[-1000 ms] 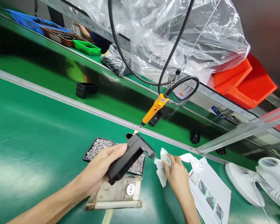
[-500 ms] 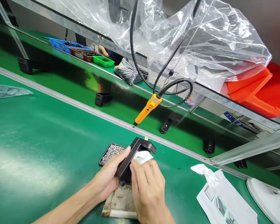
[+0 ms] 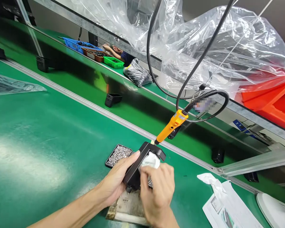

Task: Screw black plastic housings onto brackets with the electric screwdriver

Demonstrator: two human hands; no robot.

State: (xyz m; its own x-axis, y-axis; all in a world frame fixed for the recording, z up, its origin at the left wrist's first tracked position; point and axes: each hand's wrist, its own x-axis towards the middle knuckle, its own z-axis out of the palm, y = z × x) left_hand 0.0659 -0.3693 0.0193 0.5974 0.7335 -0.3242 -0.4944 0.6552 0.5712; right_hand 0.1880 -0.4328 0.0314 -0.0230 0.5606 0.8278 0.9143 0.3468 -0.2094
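In my left hand is a black plastic housing, tilted, with a hooked end at the top. The thumb lies along its near side. My right hand pinches a crumpled white wipe and presses it into the recess of the housing. Under both hands lies a worn wooden block. Just behind the housing stands a black tray of small metal screws. Above the housing's hooked end hangs an orange electric screwdriver, its tip close to it.
A printed sheet with a white wipe on it lies at the right. Clear plastic bags and a red bin sit on the shelf above. Across the partition are a blue basket, a green basket and another person's arm.
The view has shifted slightly. The hanging screwdriver has swung right and down, closer to the housing. My right hand has moved a little on the wipe inside the recess.
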